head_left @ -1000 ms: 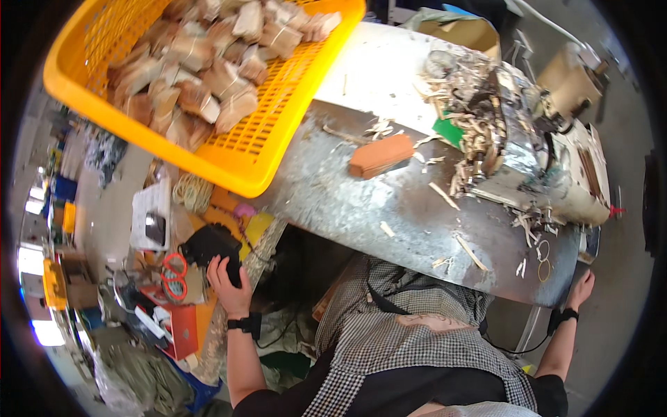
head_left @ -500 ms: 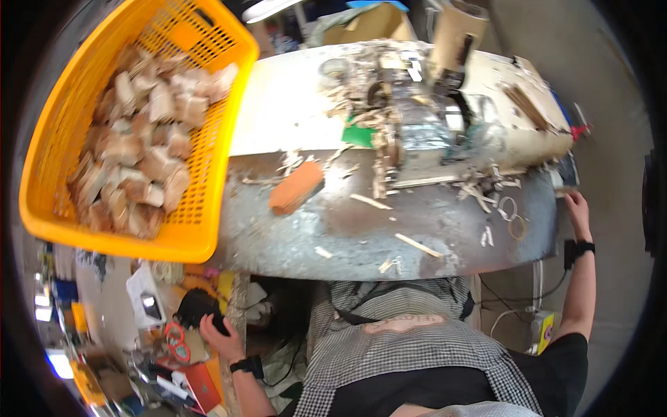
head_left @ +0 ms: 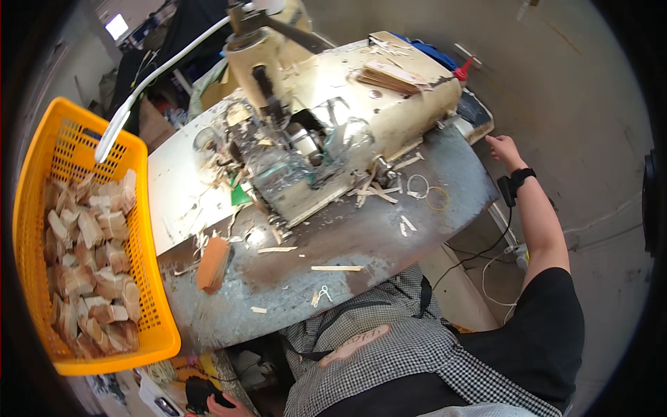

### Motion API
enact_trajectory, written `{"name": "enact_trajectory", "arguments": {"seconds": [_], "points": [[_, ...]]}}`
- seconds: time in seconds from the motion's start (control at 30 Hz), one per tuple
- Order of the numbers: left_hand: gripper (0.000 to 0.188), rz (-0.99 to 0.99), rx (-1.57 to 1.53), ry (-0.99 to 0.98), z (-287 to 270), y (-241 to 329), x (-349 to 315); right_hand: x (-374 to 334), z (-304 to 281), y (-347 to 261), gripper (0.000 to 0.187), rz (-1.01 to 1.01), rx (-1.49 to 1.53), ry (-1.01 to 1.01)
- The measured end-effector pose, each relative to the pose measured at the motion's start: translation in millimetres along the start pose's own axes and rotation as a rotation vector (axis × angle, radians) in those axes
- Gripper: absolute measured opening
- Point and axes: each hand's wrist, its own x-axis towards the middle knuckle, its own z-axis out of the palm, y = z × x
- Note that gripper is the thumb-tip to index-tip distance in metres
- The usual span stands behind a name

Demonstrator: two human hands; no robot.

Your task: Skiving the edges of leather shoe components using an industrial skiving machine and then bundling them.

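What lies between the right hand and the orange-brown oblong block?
The head view shows a thin white ring and loose pale strips between the right hand and block.

The table [head_left: 431, 222] looks like scuffed, patchy metal. At its left, the basket [head_left: 162, 292] is glossy plastic; at its near edge, the apron [head_left: 410, 347] is matt cloth.

From my head, the left of two side-by-side fisheyes looks down, close above my checked apron [head_left: 389, 361] and the table [head_left: 233, 316]. It faces somewhat to my right, showing my right grip [head_left: 506, 151] whole while the lower edge crops my left grip [head_left: 231, 406].
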Motion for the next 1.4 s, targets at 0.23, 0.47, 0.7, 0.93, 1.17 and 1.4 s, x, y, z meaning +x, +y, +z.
{"name": "enact_trajectory", "arguments": {"seconds": [0.23, 0.47, 0.7, 0.93, 1.17, 1.4], "points": [[0.029, 0.024, 0.046, -0.014, -6, 15, 9, -1, 2, 8, 0.055, 0.140, 0.270, -0.088], [0.021, -0.102, -0.059, -0.143, 9, 17, 32, -2, -7, 24, 0.049, 0.062, 0.322, -0.219], [0.032, -0.994, -1.542, -0.374, 52, 73, 80, 4, 0, 55, 0.023, 0.022, 0.273, -0.304], [0.031, -1.125, -1.803, -0.191, 87, 69, 126, -26, -2, 53, 0.020, -0.112, 0.158, -0.414], [0.035, -1.278, -1.970, 0.020, 107, 44, 132, -57, 6, 37, 0.025, -0.120, 0.269, -0.420], [0.037, -1.164, -1.781, 0.121, 122, 16, 143, -54, 6, 36, 0.024, -0.148, 0.214, -0.411]]}}
